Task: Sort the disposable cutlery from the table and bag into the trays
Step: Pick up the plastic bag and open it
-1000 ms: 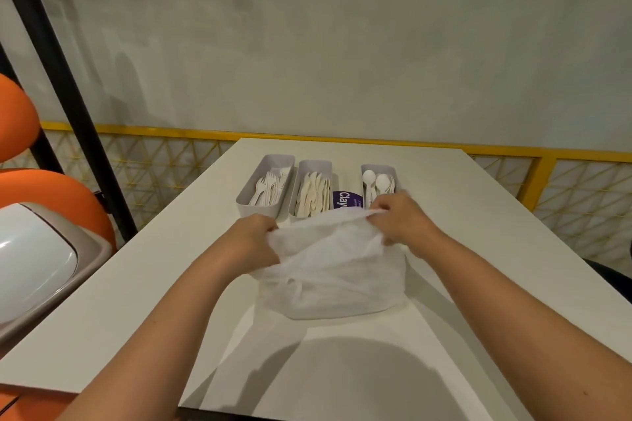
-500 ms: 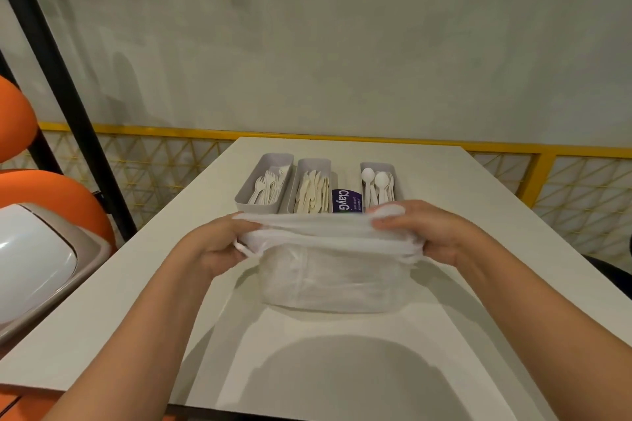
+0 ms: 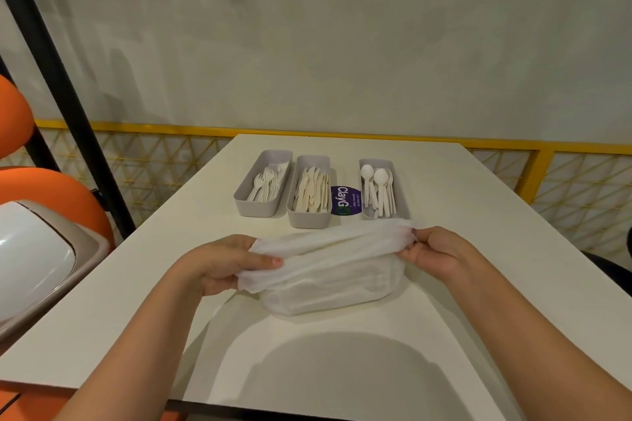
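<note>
The left hand (image 3: 219, 263) and right hand (image 3: 441, 251), both gripping the plastic bag (image 3: 328, 280), had stretched its mouth wider (contents likely reachable for the 3 trays (image 3: 307, 219)).

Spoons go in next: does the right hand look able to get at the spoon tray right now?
Probably, once it lets go: the right hand grips the white bag, yet the spoon tray sits just beyond it, its top open, only the bag's edge between.

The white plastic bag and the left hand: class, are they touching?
Touching. The head view shows the left hand gripping one end of the white plastic bag, thumb lying over the bunched plastic.
</note>
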